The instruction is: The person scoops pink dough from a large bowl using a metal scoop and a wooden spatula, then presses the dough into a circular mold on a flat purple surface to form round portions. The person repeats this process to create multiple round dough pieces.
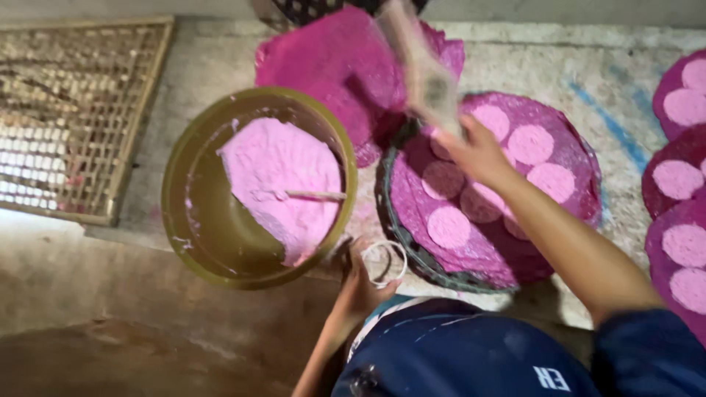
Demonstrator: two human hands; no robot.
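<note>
Right hand [478, 151]: closed around a blurred flat paddle [423, 70], raised over the pink discs [529, 143].
Left hand [364, 283]: fingers curled on a white ring mould [386, 263], just beside the bucket.
Discs: on magenta cloth [471, 246] over a round woven tray [412, 254].
Bucket [191, 213]: olive, holding pink paste [276, 176] with a stick [315, 195] in it.
Far left: bamboo rack [70, 117].

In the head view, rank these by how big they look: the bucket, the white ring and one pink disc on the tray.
1. Bucket
2. Pink disc
3. White ring, looking about the same size as the disc, so their order is unsure.
</note>
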